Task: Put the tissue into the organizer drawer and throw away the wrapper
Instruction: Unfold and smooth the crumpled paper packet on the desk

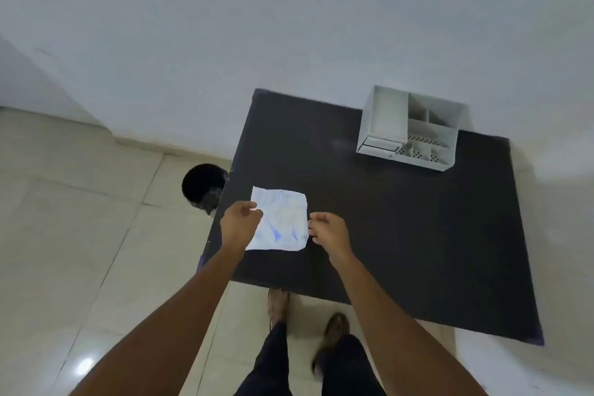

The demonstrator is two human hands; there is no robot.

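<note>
The left hand [240,222] pinches the left edge of the tissue pack [279,220], and the right hand [328,231] closes its fingers on the pack's right edge, so both hands are gripping the same wrapped packet from opposite sides. Holding it this way, low over the near-left part of the black table [401,235], looks like the set-up for pulling the wrapper apart; whether the pack rests on the table or hangs just above it I cannot tell. The white organizer [413,130] stands at the far right of the table, well apart from the hands, with its 2 small drawers at its lower left front appearing pushed in. A black bin [202,185] sits on the floor just beside the table's left edge, near the left hand, handy for the wrapper.
</note>
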